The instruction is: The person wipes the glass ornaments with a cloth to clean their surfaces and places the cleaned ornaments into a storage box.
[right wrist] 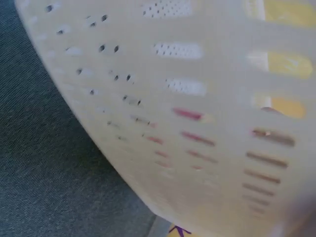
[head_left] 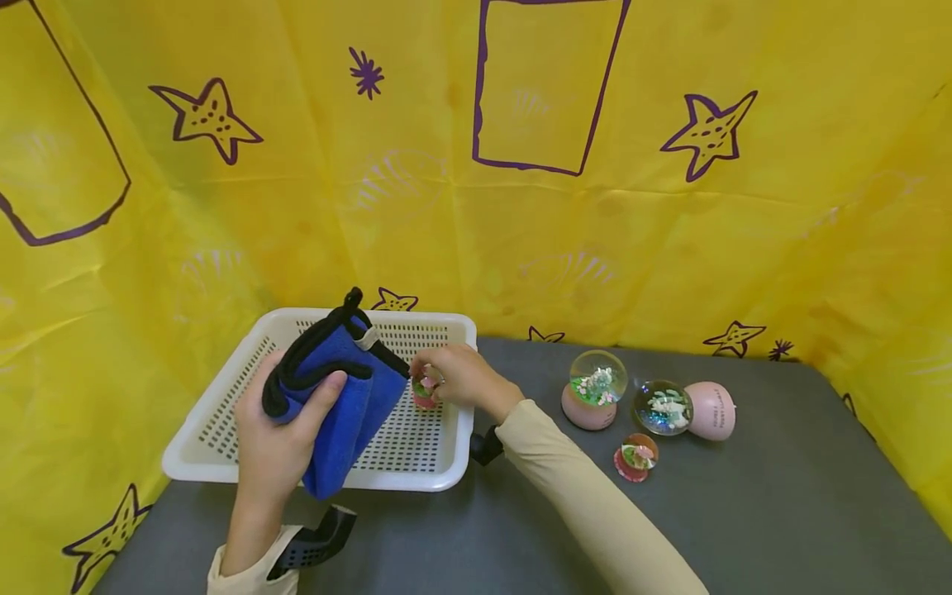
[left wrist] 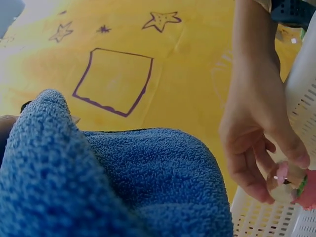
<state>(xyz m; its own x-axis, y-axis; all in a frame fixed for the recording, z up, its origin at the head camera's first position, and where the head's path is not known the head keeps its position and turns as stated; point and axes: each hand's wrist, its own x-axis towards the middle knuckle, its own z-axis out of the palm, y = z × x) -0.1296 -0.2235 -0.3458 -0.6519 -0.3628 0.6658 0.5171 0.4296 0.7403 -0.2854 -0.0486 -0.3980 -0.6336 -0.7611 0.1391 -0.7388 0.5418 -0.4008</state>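
While the R hand [head_left: 464, 376] pinches a small globe [head_left: 426, 400] by its clear dome, the L hand [head_left: 277, 430] grips a folded blue cloth [head_left: 345, 421] w/ black trim, thumb across it. That globe's inside the white basket [head_left: 416, 481], near its R wall; from where I stand, can't tell if its base touches the bottom. The cloth is held up over the basket's near side & hides part of it; slotted basket wall blocks most of the R wrist view. R of the basket, apart from it: an upright globe [head_left: 593, 390], a fallen globe [head_left: 680, 409] on its side just beside, dome toward the first, & a spare globe [head_left: 635, 457] nearer the person. All on a dark grey table [head_left: 535, 529]; yellow sheet [head_left: 446, 231] w/ purple starfish behind & at both sides. Count: 2 big globes, 2 small (1 in hand, 1 on table), 1 cloth, 1 basket, 2 black mounts [head_left: 327, 530], 1 per wrist.
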